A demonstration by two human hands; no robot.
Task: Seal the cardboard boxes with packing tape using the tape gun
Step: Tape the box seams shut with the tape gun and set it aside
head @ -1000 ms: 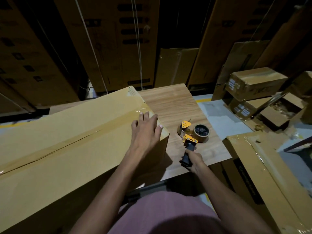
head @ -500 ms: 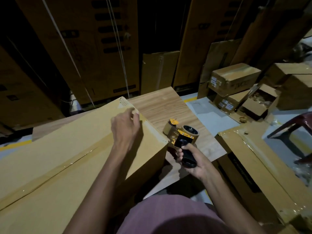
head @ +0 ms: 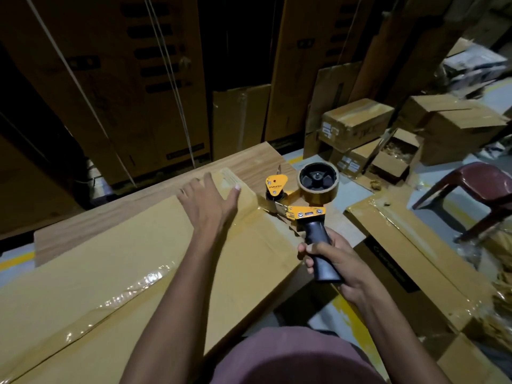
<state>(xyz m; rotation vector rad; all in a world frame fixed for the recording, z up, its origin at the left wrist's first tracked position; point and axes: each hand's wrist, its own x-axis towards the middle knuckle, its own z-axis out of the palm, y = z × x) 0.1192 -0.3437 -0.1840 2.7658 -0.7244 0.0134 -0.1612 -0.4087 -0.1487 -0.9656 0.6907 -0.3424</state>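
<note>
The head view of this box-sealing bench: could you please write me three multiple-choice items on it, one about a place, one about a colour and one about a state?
1. Where does the left hand rest?
A. on the far end of the long cardboard box
B. on the maroon chair
C. on the tape roll

2. What colour is the frame of the tape gun?
A. blue
B. yellow-orange
C. white

3. How does the right hand hold the tape gun's black handle?
A. flat and open beside it
B. pinching only the roll
C. fingers curled round it

Answers:
1 A: the straight fingers lie on the box top near its far corner.
2 B: the plates by the roller and above the handle are yellow-orange.
3 C: the fingers wrap the handle, with the gun's front at the box's end edge.
</note>
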